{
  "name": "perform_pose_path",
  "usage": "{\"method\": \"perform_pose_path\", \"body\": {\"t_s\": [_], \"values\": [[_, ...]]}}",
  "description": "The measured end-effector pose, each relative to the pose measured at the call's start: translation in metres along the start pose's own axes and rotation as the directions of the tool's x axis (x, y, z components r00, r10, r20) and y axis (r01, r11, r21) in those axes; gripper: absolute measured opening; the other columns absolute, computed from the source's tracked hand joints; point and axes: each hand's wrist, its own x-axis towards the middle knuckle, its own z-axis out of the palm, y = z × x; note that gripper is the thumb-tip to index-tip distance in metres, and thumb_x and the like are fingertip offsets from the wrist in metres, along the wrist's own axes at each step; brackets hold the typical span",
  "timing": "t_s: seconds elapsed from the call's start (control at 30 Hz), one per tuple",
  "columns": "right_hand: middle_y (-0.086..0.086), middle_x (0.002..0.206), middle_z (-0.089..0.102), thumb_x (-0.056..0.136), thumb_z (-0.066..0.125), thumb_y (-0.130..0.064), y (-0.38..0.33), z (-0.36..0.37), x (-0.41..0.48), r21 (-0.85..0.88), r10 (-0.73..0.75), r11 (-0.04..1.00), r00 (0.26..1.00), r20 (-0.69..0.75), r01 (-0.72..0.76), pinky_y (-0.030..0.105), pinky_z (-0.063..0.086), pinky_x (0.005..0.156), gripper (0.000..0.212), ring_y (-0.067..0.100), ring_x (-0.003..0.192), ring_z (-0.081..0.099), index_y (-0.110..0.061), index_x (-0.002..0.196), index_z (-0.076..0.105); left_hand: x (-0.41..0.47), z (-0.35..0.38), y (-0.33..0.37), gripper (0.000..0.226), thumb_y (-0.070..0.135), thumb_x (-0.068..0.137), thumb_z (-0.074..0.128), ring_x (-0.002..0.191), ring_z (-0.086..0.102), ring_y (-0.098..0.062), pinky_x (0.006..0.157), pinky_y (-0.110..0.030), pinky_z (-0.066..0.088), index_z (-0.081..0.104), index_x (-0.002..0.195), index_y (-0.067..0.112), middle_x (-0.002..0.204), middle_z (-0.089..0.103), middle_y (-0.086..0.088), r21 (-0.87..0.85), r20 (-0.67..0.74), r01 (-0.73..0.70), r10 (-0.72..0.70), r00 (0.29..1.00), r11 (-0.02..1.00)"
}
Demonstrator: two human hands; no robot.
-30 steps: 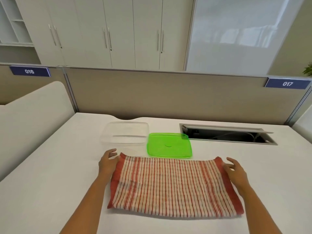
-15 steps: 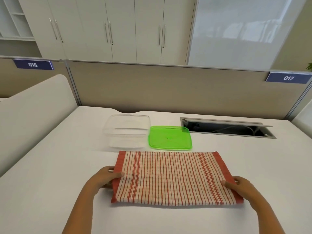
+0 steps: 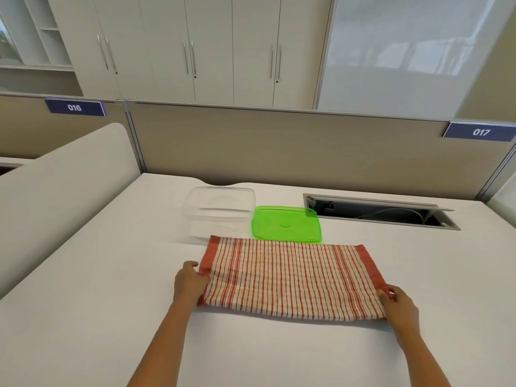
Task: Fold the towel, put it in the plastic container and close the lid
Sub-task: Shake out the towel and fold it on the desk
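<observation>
The left hand [image 3: 190,283] pinches the towel's [image 3: 290,277] near-left end; the towel lies flat on the white surface [image 3: 83,303], its long axis running left to right. The right hand [image 3: 400,305] grips the near-right corner. Just beyond the far edge sit the open container [image 3: 220,210] and green lid [image 3: 287,224], with clear room on both sides.

Both forearms extend forward, bare, angled slightly inward. Left hand [image 3: 190,284] lies palm down, fingers curled at a cloth edge. Right hand [image 3: 400,304] likewise, fingers pinched on the opposite corner.
</observation>
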Motion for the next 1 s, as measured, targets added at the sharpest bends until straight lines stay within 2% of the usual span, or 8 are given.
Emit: {"method": "perform_pose_path", "body": {"t_s": [0.1, 0.27, 0.4, 0.6, 0.7, 0.8, 0.9, 1.0], "values": [[0.020, 0.113, 0.065, 0.095, 0.046, -0.019, 0.002, 0.003, -0.002, 0.002, 0.009, 1.000, 1.000, -0.028, -0.009, 0.040, 0.049, 0.081, 0.032, 0.028, 0.091, 0.057, -0.006, 0.123, 0.055, -0.011, -0.007, -0.003, 0.050, 0.020, 0.078, 0.072, 0.104, 0.062, -0.033, 0.081, -0.034, 0.052, 0.048, 0.117, 0.000, 0.115, 0.060, -0.019, 0.211, 0.091, 0.093, -0.114, 0.989, 0.973], [0.020, 0.115, 0.065, 0.095, 0.046, -0.018, 0.001, 0.004, -0.004, 0.005, -0.020, 1.000, 0.998, -0.054, 0.020, 0.044, 0.049, 0.086, 0.031, 0.036, 0.103, 0.060, -0.005, 0.122, 0.056, -0.017, -0.013, -0.007, 0.016, 0.016, 0.083, 0.064, 0.048, 0.059, -0.018, 0.057, -0.027, 0.054, 0.055, 0.076, 0.005, 0.066, 0.063, -0.009, 0.352, 0.110, 0.082, -0.129, 0.986, 0.932], [0.019, 0.116, 0.065, 0.095, 0.047, -0.019, 0.004, 0.002, -0.004, -0.005, -0.031, 1.000, 0.998, -0.059, 0.031, 0.046, 0.049, 0.088, 0.031, 0.036, 0.105, 0.060, -0.005, 0.121, 0.056, -0.014, -0.017, -0.008, 0.021, 0.020, 0.086, 0.063, 0.076, 0.070, -0.027, 0.069, -0.028, 0.054, 0.063, 0.088, 0.000, 0.088, 0.071, -0.016, 0.310, -0.007, 0.050, -0.050, 0.999, 0.949], [0.021, 0.118, 0.064, 0.096, 0.047, -0.018, 0.008, 0.002, -0.003, 0.000, -0.012, 1.000, 0.998, -0.060, 0.012, 0.044, 0.049, 0.088, 0.032, 0.038, 0.106, 0.059, -0.003, 0.122, 0.056, -0.014, -0.018, -0.019, 0.019, 0.005, 0.086, 0.062, 0.078, 0.069, -0.035, 0.083, -0.041, 0.057, 0.068, 0.100, -0.006, 0.094, 0.072, -0.023, -0.188, -0.168, -0.100, 0.069, 0.983, 0.977], [0.021, 0.117, 0.064, 0.096, 0.047, -0.019, 0.008, 0.001, -0.001, -0.003, -0.002, 1.000, 0.999, -0.053, 0.002, 0.043, 0.049, 0.088, 0.032, 0.038, 0.105, 0.059, -0.003, 0.122, 0.056, -0.014, -0.023, -0.025, 0.025, 0.002, 0.087, 0.060, 0.093, 0.065, -0.036, 0.093, -0.044, 0.052, 0.064, 0.111, -0.005, 0.107, 0.067, -0.021, -0.596, -0.065, 0.006, -0.056, 0.996, 0.803], [0.021, 0.115, 0.066, 0.095, 0.048, -0.021, 0.008, 0.001, -0.001, -0.048, 0.005, 0.999, 0.998, -0.056, -0.007, 0.046, 0.049, 0.089, 0.033, 0.039, 0.104, 0.060, -0.002, 0.121, 0.058, -0.012, -0.028, -0.028, 0.028, 0.005, 0.091, 0.055, 0.107, 0.058, -0.031, 0.098, -0.044, 0.045, 0.060, 0.117, 0.001, 0.113, 0.063, -0.014, -0.741, 0.149, 0.193, -0.123, 0.981, 0.644], [0.021, 0.112, 0.067, 0.095, 0.049, -0.022, 0.008, -0.002, 0.002, -0.142, 0.018, 0.990, 0.999, -0.043, -0.024, 0.047, 0.049, 0.090, 0.034, 0.039, 0.102, 0.062, -0.001, 0.118, 0.060, -0.010, -0.034, -0.035, 0.021, 0.006, 0.094, 0.050, 0.098, 0.060, -0.026, 0.088, -0.040, 0.046, 0.062, 0.111, 0.008, 0.106, 0.066, -0.012, -0.592, 0.253, 0.258, -0.129, 0.959, 0.763], [0.019, 0.111, 0.068, 0.095, 0.049, -0.023, 0.006, -0.007, 0.006, -0.227, 0.063, 0.972, 0.998, 0.001, -0.061, 0.043, 0.049, 0.088, 0.033, 0.036, 0.101, 0.062, -0.002, 0.117, 0.061, -0.006, -0.035, -0.041, 0.023, 0.007, 0.093, 0.044, 0.077, 0.063, -0.023, 0.057, -0.026, 0.039, 0.058, 0.112, 0.007, 0.095, 0.068, -0.015, -0.288, 0.185, 0.201, -0.152, 0.971, 0.936]]}}
